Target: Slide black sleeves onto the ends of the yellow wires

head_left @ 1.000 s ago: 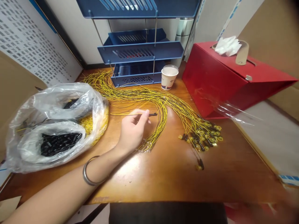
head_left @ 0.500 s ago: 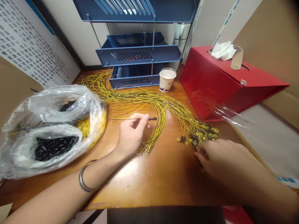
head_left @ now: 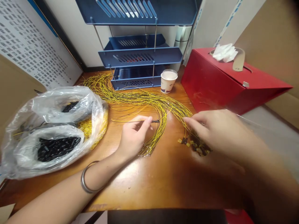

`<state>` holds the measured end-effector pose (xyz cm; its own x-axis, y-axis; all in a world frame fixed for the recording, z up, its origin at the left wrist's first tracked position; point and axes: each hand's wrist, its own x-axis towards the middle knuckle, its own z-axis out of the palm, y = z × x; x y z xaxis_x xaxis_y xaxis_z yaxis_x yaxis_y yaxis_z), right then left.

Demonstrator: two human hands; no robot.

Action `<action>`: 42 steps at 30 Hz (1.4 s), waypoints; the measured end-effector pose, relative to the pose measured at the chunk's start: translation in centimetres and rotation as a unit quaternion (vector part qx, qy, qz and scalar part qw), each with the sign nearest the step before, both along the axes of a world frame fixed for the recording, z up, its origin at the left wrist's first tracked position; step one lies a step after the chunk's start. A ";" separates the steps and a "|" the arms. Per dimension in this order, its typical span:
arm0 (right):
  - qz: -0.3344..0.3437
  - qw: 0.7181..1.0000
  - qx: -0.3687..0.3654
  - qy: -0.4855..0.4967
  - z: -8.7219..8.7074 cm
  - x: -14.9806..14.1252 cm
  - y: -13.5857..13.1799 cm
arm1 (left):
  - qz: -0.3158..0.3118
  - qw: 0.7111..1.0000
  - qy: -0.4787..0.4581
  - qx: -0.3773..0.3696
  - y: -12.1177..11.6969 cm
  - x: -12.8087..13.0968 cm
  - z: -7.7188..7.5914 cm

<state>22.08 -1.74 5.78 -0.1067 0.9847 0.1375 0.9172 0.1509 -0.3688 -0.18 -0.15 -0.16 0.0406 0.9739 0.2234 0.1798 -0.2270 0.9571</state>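
Observation:
My left hand [head_left: 133, 135] is closed in a pinch on a thin yellow wire [head_left: 118, 120]. A small black sleeve [head_left: 155, 121] sticks out past its fingertips, just over a curved branch of the yellow and black wire bundle [head_left: 163, 124]. My right hand [head_left: 210, 124], blurred, is above the right branch of the bundle. Its thumb and forefinger come together at the wires; what lies between them I cannot make out. Below it are several black wire ends with yellow fittings [head_left: 184, 141], partly hidden by the hand. Small clear ends [head_left: 145, 152] finish the middle branch.
At left stands a clear plastic bag [head_left: 14, 146] with black sleeves [head_left: 58, 148] and yellow pieces [head_left: 87, 129]. A blue tray rack [head_left: 140, 57], a paper cup [head_left: 167, 82] and a red box [head_left: 217, 77] with tissues are behind the wires. Tiny scraps lie near the front.
My right hand has moved up and slightly left, off the yellow fittings to the wires above them. My left hand keeps its pinch, and the whole view has shifted slightly.

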 end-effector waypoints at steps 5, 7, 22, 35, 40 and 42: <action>0.063 0.944 -0.119 0.302 -1.7 -4.6 0.5 | 0.001 0.999 -0.029 0.025 -0.2 0.0 0.1; 0.052 0.898 -0.128 0.417 -3.0 -5.6 0.5 | -0.014 0.999 -0.042 0.029 -0.3 0.0 0.1; -0.002 0.901 0.014 0.434 -5.1 -5.7 -0.1 | -0.039 0.997 -0.066 -0.008 -0.5 0.3 -0.2; 0.020 0.865 -0.051 0.500 -5.1 -5.6 -0.3 | -0.030 0.999 -0.035 0.028 -0.5 0.1 -0.2; 0.032 0.836 -0.086 0.540 -4.6 -5.5 -0.1 | -0.040 0.997 -0.056 0.018 -0.5 0.0 -0.4; 0.035 0.829 -0.095 0.550 -4.4 -5.4 0.0 | -0.044 0.997 -0.057 0.015 -0.5 0.0 -0.4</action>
<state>16.63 -1.78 1.35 -0.0771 0.9965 0.0327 0.0019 0.0329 -0.9995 -0.22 -0.63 -0.57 0.0977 0.9607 0.2598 0.0476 -0.2652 0.9630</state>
